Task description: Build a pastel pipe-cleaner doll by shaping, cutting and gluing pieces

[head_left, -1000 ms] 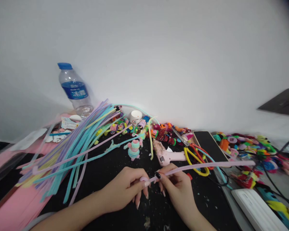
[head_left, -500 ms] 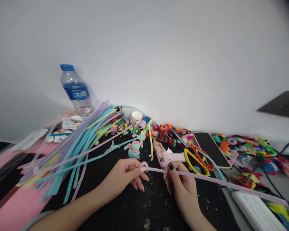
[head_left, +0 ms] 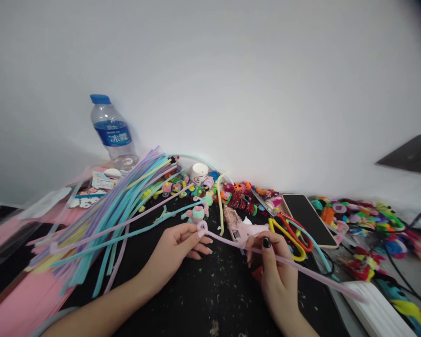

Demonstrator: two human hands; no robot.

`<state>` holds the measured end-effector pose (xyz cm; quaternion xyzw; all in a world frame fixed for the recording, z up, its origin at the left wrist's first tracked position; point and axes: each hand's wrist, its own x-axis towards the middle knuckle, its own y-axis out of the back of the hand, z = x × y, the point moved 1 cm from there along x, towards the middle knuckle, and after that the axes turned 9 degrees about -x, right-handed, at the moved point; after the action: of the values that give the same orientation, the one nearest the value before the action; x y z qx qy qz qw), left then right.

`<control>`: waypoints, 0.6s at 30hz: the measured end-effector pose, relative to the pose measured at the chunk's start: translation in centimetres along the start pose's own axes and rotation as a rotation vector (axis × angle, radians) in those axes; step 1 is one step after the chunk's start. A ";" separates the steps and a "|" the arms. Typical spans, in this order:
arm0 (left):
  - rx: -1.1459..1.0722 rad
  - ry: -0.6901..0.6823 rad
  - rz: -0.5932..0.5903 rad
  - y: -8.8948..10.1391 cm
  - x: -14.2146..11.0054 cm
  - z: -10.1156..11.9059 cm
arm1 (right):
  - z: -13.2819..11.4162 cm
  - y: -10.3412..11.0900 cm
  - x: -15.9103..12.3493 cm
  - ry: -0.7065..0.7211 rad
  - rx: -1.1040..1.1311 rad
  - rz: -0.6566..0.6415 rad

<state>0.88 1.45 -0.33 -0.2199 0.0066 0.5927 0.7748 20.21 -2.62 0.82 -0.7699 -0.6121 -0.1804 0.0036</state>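
A long pale purple pipe cleaner point(head_left: 228, 241) stretches between my two hands, with a small curled loop at its left end. My left hand point(head_left: 180, 245) pinches that loop between thumb and forefinger, the other fingers loosely bent. Farther along, my right hand point(head_left: 275, 267) is closed on the straight part, thumb on top; the free end runs out to the right over a white power strip. Just beyond my left hand stands a small pink and turquoise fuzzy figure point(head_left: 197, 214). A pink glue gun point(head_left: 247, 230) lies behind my right hand, partly covered by it.
A bundle of pastel pipe cleaners point(head_left: 126, 210) lies at left, near a water bottle point(head_left: 112, 133). Scissors point(head_left: 287, 234) and a phone point(head_left: 308, 220) lie at right. Small colourful figures and a paper cup point(head_left: 199, 173) line the wall. Black cables cross beside the white power strip point(head_left: 375, 309).
My left hand has shifted slightly left and away from me with the loop. My right hand has moved right along the pipe cleaner, whose free end has swung nearer.
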 end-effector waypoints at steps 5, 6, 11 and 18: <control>-0.031 0.009 0.032 0.2 0.0 0.0 | -0.2 -0.5 -0.5 0.023 -0.001 -0.148; -0.026 0.001 0.038 0.2 0.0 0.0 | -0.1 -0.5 -0.6 0.011 0.009 -0.174; 0.047 -0.041 0.013 0.0 0.0 0.0 | 0.4 -0.7 -1.0 -0.094 0.071 -0.331; 0.096 0.009 -0.096 -0.5 -0.1 -0.3 | 0.7 -0.4 -1.4 -0.115 -0.032 -0.480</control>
<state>1.36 1.17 -0.41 -0.1852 0.0278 0.5531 0.8118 19.75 -3.66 -0.34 -0.6113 -0.7738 -0.1418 -0.0863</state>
